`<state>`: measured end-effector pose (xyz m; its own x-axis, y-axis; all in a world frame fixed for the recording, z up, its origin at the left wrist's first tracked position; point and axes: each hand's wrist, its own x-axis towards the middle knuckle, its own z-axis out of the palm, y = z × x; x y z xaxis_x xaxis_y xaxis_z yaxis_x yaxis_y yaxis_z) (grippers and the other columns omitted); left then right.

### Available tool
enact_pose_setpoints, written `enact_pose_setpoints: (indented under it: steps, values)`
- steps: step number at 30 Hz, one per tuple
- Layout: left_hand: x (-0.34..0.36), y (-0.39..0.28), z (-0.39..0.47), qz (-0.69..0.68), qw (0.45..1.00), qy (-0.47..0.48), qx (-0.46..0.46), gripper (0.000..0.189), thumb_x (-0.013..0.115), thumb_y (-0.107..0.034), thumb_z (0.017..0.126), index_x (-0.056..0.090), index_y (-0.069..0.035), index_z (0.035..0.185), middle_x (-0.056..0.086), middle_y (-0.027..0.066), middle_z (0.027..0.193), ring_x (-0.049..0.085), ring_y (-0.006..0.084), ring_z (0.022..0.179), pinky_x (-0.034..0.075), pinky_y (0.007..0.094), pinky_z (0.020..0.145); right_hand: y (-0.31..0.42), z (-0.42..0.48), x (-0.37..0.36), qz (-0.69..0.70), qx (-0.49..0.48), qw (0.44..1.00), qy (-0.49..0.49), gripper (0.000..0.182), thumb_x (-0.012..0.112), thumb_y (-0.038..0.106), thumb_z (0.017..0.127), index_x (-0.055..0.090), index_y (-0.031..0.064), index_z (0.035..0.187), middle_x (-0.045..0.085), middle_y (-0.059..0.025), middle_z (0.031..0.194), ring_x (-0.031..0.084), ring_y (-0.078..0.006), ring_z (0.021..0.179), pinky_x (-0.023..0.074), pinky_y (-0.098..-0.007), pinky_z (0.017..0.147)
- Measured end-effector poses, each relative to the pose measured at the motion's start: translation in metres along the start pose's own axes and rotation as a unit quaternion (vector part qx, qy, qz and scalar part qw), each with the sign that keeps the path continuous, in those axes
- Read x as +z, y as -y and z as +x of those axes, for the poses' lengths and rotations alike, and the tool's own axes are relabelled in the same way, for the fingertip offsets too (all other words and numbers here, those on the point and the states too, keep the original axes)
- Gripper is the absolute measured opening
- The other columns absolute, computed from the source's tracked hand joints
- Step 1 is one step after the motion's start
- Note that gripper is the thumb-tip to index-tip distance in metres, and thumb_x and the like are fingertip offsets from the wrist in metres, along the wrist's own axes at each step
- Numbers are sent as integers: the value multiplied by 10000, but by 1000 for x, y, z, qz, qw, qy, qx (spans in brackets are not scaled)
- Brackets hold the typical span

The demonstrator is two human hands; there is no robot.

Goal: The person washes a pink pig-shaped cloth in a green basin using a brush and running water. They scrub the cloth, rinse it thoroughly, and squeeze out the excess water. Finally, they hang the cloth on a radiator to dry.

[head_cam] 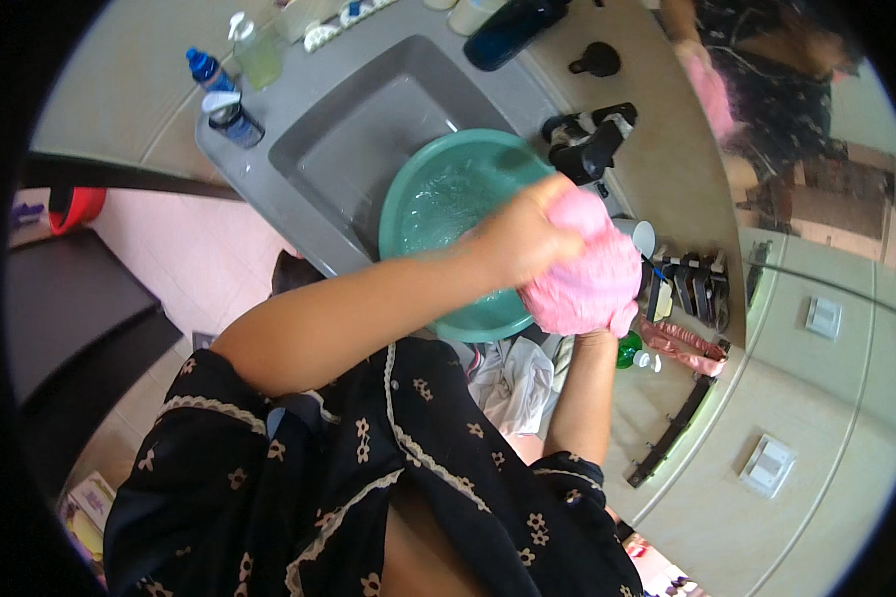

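Note:
A wet-looking pink cloth (586, 280) is bunched up over the right side of a green plastic basin (397, 213). My left hand (526, 231), blurred, grips the cloth from above and the left. From below, my right hand (599, 333) holds the same cloth, which covers its fingers so that little more than the wrist shows. Clear, rippled water (452, 205) lies in the basin. The basin rests at the right end of a grey sink (343, 149), partly over its bowl.
A black faucet (586, 142) stands right of the basin. Pump bottles (257, 56) line the sink's far left corner. White fabric (519, 377) lies below the basin. A pink headband (679, 347), a green bottle (629, 351) and a mirror (784, 164) are at right.

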<state>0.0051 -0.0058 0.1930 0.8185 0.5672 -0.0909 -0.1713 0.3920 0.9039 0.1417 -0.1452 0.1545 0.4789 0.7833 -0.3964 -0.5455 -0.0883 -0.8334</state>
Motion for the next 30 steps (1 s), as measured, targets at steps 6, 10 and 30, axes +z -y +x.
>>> enact_pose_setpoints:
  steps: [6,10,30]
  values:
    - [-1,-57,1,-322,941,-77,-69,378,491,-200,845,524,-5,1167,610,113,1092,587,228,1001,456,366,900,-61,19,1,155,87,968,179,690,651,257,780,327,121,1373,444,-72,1315,573,-215,892,484,-356,680]
    - [-4,-81,-2,-340,938,-63,-42,380,426,-262,906,528,-10,1171,609,116,1110,584,230,1025,448,394,918,-96,27,39,-280,126,937,169,389,670,180,764,540,68,1113,569,-85,1091,596,-216,718,485,-326,615]
    - [-86,-103,-22,-401,882,-243,30,402,425,-323,909,496,-96,1232,542,121,1224,544,312,1096,502,467,843,-88,-41,-84,8,-18,995,-94,174,656,67,801,523,49,913,591,-33,802,615,-130,740,548,-300,685]
